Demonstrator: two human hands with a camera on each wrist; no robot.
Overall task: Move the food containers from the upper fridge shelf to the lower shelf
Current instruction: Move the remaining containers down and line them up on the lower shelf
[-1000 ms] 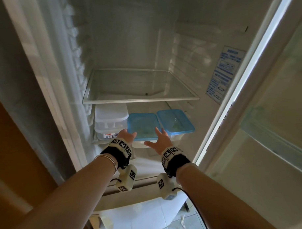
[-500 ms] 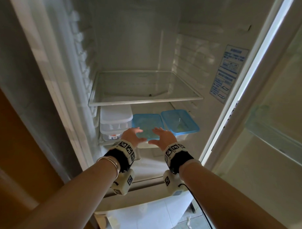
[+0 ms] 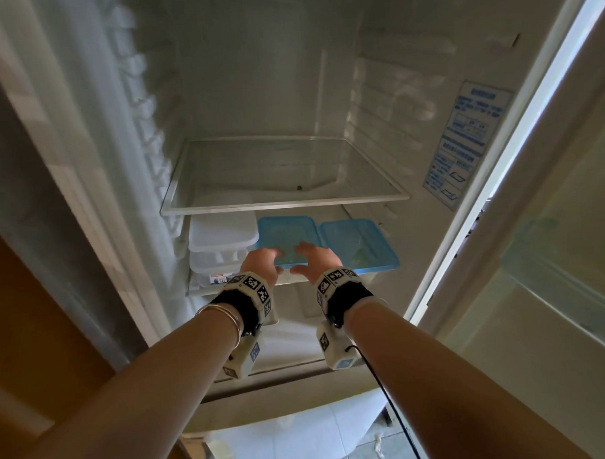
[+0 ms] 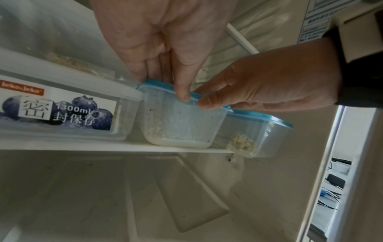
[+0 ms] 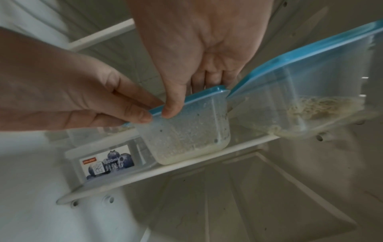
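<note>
Hands' fingers point(image 4: 184, 91) pinching middle blue-lidded container point(image 4: 178, 121), lower shelf point(image 4: 116, 147)

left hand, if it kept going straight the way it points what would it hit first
The left hand already pinches the front edge of the middle blue-lidded container. Going straight on, it would likely push that container toward the fridge's back wall; depth behind is unclear.
</note>
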